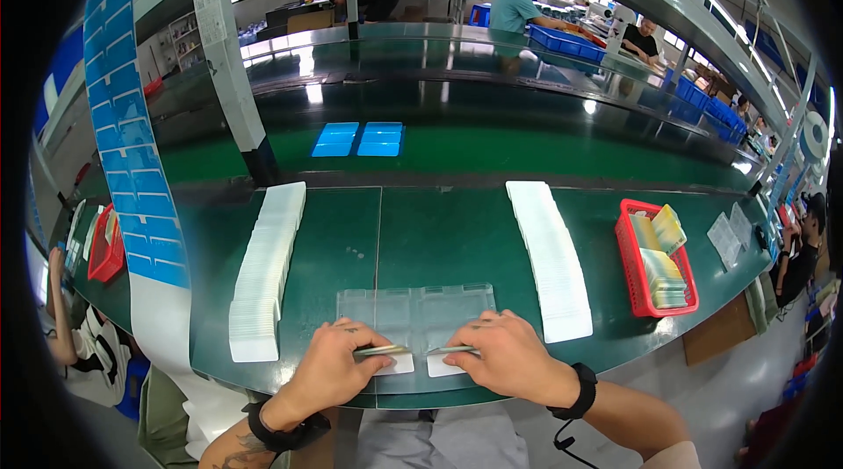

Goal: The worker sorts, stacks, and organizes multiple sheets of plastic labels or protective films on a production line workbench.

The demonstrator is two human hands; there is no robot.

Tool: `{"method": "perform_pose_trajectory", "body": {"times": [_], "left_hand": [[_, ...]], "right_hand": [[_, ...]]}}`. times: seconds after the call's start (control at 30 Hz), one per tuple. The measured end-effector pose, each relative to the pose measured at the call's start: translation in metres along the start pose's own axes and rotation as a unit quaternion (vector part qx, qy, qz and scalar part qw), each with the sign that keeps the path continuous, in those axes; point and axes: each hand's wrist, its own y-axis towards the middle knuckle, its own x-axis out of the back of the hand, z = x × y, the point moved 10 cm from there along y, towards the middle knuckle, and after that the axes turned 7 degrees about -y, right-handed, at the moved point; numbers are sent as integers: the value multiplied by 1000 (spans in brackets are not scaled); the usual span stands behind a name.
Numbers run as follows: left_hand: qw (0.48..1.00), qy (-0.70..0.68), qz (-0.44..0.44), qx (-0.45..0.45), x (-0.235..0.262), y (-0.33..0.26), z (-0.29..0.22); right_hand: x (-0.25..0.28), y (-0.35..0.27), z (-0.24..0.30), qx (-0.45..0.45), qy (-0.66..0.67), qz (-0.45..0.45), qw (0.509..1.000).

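My left hand (334, 365) is closed, pinching a thin card-like piece (383, 350) seen nearly edge-on. In the same way, my right hand (518, 360) grips another thin card-like piece (451, 349). Whether each is one card or a thin stack, I cannot tell. Just below them lie a white card (400, 364) on the left and a second white card (441, 367) on the right, both partly covered by my fingers. Under both hands are clear plastic sheets (378, 304) with two pocket-like halves, lying on the green table (413, 232) at its near edge.
Long fanned rows of white cards lie at left (263, 276) and right (549, 258). Farther right stands a red basket (625, 258) of cards, near clear plastic pieces (725, 241). Blue sheets (335, 140) lie on the conveyor. A blue-printed strip (132, 135) hangs left. People work around.
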Motion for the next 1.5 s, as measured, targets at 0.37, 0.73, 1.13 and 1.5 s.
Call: {"method": "perform_pose_trajectory", "body": {"times": [0.37,0.73,1.13,1.5], "left_hand": [[997,63,20,-35,-5,0,4],[928,-331,-21,169,22,17,54],[994,95,-5,-61,7,44,-7],[998,-10,-66,17,44,43,0]], "right_hand": [[9,-4,19,85,-137,-75,984],[2,10,-48,-188,241,95,947],[2,38,4,71,-185,-51,979],[41,47,-24,48,-73,-80,993]]}}
